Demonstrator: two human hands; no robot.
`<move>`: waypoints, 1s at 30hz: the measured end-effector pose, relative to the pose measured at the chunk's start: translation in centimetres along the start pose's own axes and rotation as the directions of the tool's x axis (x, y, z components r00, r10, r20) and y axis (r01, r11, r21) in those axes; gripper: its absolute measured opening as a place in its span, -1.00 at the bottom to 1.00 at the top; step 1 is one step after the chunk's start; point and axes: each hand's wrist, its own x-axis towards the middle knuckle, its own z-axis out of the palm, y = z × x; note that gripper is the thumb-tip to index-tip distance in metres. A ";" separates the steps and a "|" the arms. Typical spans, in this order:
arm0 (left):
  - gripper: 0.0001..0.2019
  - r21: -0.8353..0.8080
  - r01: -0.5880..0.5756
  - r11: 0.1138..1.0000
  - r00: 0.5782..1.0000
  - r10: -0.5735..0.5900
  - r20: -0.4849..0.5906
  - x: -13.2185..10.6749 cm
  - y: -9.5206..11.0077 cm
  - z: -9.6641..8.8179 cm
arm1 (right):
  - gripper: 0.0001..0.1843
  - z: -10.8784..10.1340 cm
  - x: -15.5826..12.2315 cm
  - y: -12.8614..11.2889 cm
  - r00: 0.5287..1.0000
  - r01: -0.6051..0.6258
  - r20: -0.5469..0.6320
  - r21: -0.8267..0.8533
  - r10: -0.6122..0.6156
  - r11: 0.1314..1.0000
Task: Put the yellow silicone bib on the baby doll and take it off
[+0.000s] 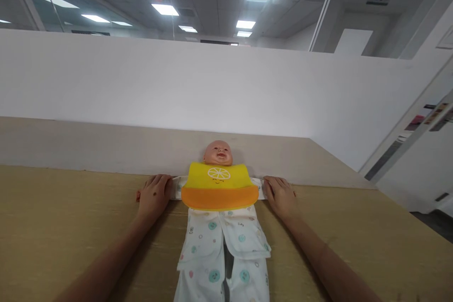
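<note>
A doll (217, 153) lies on its back in the middle of the worktop (53, 226), head towards the low ledge (106, 148) at the far edge, legs towards the person; it wears a white printed romper (226, 240) and a yellow and orange bib (219, 186) across the chest. The arms are spread straight out to either side; the left hand (155, 194) lies palm down on one sleeve end (178, 185), the right hand (281, 196) palm down on the other (261, 188); both hands are flat and unclenched, fingers laid out over the cloth, pressing rather than gripping. The doll looks light, with a hard, smooth head; whether the body under the cloth is stiff or stuffed cannot be told. The romper is thin and soft, likely to wrinkle and slide over the smooth wood if tugged; the bib looks like stiffer, rubbery stuff that keeps its curved lip. The cuffs, where the hands are, probably offer the surest hold on the sleeves; the trunk under the bib would serve for lifting the whole doll.
</note>
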 end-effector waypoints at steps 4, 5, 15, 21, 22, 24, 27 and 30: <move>-0.68 0.005 -0.036 0.999 0.999 0.036 0.002 -0.1 -0.1 0.1 | -0.70 0.1 -0.1 0.2 0.998 0.062 0.016 0.008 -0.063 0.998; -0.68 0.004 -0.034 0.999 0.999 0.033 0.012 -0.1 -0.1 0.1 | -0.70 0.2 -0.1 0.2 0.998 0.064 0.019 0.007 -0.064 0.998; -0.68 0.083 0.066 0.994 0.995 -0.071 0.070 -0.4 -0.8 0.2 | -0.70 0.0 -0.3 0.2 1.000 0.013 0.021 -0.029 -0.012 0.999; -0.72 0.087 -0.060 0.994 0.992 0.069 -0.103 -1.0 0.0 -0.1 | -0.73 0.6 -0.9 -0.4 0.993 0.009 -0.115 -0.068 -0.017 0.998; -0.72 0.086 -0.077 0.993 0.988 0.087 -0.124 -1.2 0.3 -0.2 | -0.72 0.5 -1.2 -0.7 0.991 0.012 -0.129 -0.067 -0.021 0.998; -0.73 0.067 -0.106 0.992 0.984 0.114 -0.137 -1.8 1.0 -0.6 | -0.70 0.0 -2.2 -1.5 0.990 0.031 -0.137 -0.050 -0.037 0.998; -0.76 0.000 -0.145 0.989 0.986 0.145 -0.083 -3.1 2.1 -1.6 | -0.62 -1.2 -4.6 -2.8 0.993 0.091 -0.075 0.063 -0.086 0.994; -0.75 -0.107 -0.154 0.982 0.988 0.155 0.003 -4.7 3.1 -2.9 | -0.46 -2.4 -7.7 -3.9 0.995 0.071 0.045 0.262 -0.086 0.963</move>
